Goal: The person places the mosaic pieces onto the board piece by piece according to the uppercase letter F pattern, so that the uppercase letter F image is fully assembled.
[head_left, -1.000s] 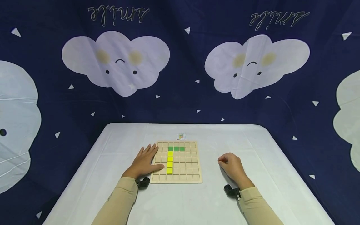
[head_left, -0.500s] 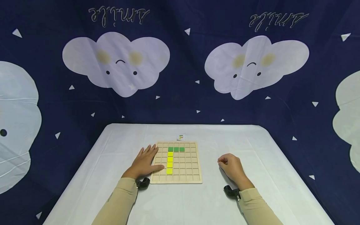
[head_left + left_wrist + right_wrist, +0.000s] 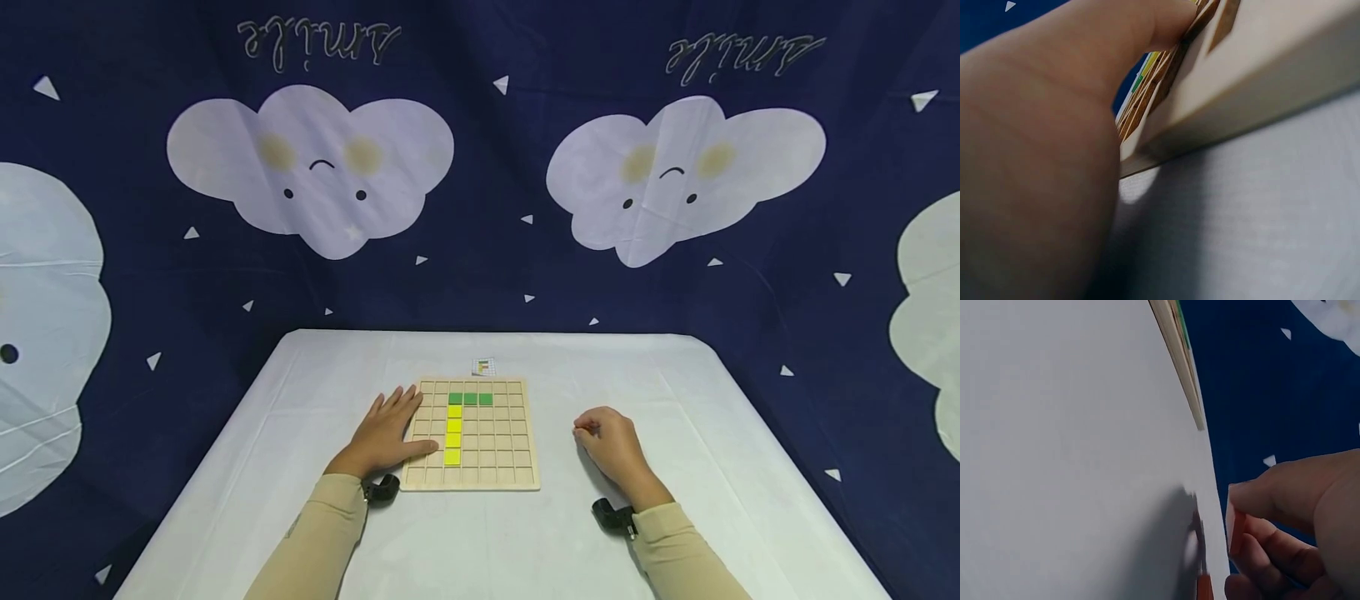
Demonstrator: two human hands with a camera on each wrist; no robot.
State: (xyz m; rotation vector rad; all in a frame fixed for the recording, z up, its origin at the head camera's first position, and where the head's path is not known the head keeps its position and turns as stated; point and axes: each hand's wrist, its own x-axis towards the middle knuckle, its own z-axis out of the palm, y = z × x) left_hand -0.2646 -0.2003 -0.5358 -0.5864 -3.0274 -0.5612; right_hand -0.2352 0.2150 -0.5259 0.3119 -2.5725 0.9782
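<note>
A wooden grid board (image 3: 495,483) lies on the table, with a row of green tiles (image 3: 470,399) and a column of yellow tiles (image 3: 453,426) set in its squares. My left hand (image 3: 384,432) rests on the board's left edge, fingers spread and thumb (image 3: 1169,22) reaching over the rim. To the right of the board, my right hand (image 3: 611,442) pinches a small orange tile (image 3: 1235,528) between thumb and fingers, above the tabletop. A second orange piece (image 3: 1204,587) shows at the bottom of the right wrist view; in the head view the hand hides it.
Behind the board lies a small card (image 3: 483,366) printed with a grid and a coloured pattern. A white cloth (image 3: 480,542) covers the table. A dark blue curtain (image 3: 495,275) with clouds hangs at the back.
The right hand has shifted slightly left toward the board. Left hand, board and tiles on it stay as they were.
</note>
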